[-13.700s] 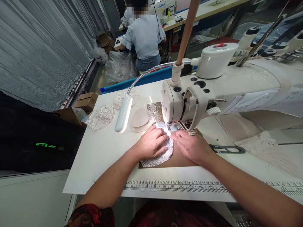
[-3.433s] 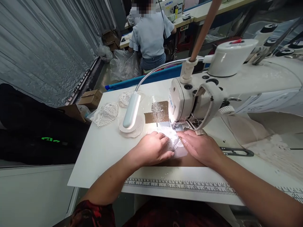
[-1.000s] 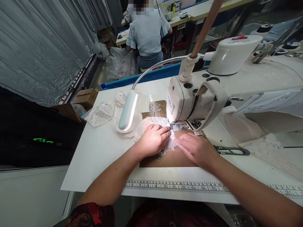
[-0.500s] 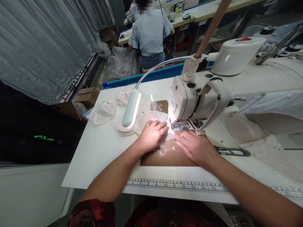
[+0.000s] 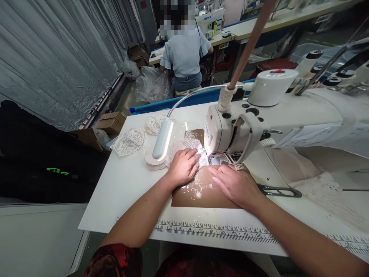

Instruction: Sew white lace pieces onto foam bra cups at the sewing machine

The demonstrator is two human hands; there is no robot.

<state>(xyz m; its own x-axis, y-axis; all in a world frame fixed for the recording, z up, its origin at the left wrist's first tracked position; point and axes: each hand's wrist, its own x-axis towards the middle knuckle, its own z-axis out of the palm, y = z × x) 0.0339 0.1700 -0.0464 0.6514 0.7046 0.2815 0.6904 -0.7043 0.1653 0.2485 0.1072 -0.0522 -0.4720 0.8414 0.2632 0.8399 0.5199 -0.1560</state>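
My left hand (image 5: 185,166) lies flat with its fingers stretched over a white lace piece (image 5: 188,144), just left of the needle area of a white sewing machine (image 5: 218,132). Part of the lace runs beneath the machine head, where the stitching point is hard to make out. My right hand (image 5: 235,185) rests palm down on a shiny brown sheet (image 5: 201,200), its fingertips in front of the presser foot and apart from the left hand. Its fingers are extended and hold nothing I can see.
A lamp (image 5: 163,140) on a bendable arm hangs over stacked pale cups (image 5: 154,161). More lace cups (image 5: 129,142) lie to the left. Dark thread snips (image 5: 284,191) and pale fabric (image 5: 325,192) lie right. A printed ruler (image 5: 201,229) edges the table. Another person (image 5: 184,52) sits ahead.
The view has tilted up slightly. My left hand has shifted a little away from the needle with the lace, and less white fabric shows between my hands. My right hand stays on the brown sheet.
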